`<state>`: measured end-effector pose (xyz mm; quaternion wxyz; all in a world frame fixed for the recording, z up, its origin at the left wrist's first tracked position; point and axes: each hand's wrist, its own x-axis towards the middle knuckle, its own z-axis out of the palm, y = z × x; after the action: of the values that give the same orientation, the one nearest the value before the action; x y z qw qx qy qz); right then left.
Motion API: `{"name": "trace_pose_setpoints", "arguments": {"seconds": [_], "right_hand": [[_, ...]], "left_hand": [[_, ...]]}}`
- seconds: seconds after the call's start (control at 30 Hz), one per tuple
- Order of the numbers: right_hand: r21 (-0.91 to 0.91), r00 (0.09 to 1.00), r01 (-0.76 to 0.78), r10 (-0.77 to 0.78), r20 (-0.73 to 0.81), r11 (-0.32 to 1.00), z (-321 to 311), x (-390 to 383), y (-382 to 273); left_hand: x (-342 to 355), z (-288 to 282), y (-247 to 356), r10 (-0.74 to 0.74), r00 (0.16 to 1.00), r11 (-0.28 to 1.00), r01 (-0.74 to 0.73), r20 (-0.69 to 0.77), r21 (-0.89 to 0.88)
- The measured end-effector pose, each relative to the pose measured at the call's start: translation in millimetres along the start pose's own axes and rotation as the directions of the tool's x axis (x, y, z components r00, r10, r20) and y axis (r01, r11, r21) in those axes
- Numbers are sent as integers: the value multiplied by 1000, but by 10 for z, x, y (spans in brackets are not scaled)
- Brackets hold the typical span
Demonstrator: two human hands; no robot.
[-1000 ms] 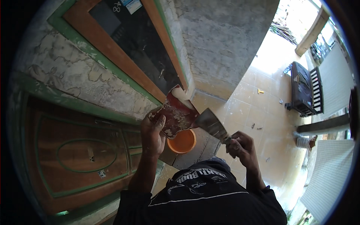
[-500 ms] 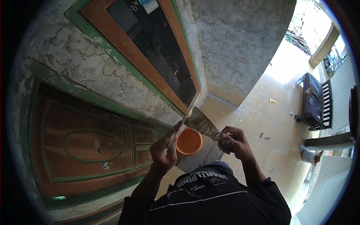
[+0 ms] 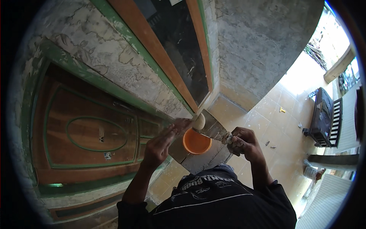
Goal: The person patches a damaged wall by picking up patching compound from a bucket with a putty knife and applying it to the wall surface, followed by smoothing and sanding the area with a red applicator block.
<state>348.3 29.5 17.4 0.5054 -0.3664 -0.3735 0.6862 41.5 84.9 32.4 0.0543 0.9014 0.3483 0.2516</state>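
My left hand (image 3: 156,149) grips a dark red, putty-smeared spreader (image 3: 183,123), now tilted almost edge-on and partly hidden by my fingers. My right hand (image 3: 244,143) is closed round the handle of a metal putty knife (image 3: 215,129), whose blade reaches left to meet the spreader. A rounded lump of pale putty (image 3: 199,121) lies where the two tools come together; which tool carries it is hard to tell. Just below them, an orange bucket (image 3: 196,143) stands on a grey board (image 3: 204,162).
A wooden door (image 3: 76,149) with green trim and a window (image 3: 179,49) line the patchy wall (image 3: 106,53) on my left. A plastered wall (image 3: 259,45) rises ahead. On the tiled floor (image 3: 263,118) at right stand a dark bench (image 3: 320,114) and a post (image 3: 331,160).
The spreader has turned from face-up to nearly edge-on, and the putty knife's blade has moved left to meet it. The surroundings have shifted right and slightly downward in view.
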Motion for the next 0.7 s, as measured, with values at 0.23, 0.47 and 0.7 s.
{"name": "trace_pose_setpoints", "arguments": {"seconds": [0.23,0.47,0.7], "right_hand": [[-378,965,164,-227,-130,911,253,237,208],[-868,782,436,-577,235,238,256,462,515],[-906,749,417,-594,295,76,197,429,313]], "left_hand": [[-138,-20,156,-757,558,-143,364,339,-920],[-284,-178,11,-588,593,-504,263,550,-823],[-390,-241,-93,-634,621,-503,122,461,-856]]}}
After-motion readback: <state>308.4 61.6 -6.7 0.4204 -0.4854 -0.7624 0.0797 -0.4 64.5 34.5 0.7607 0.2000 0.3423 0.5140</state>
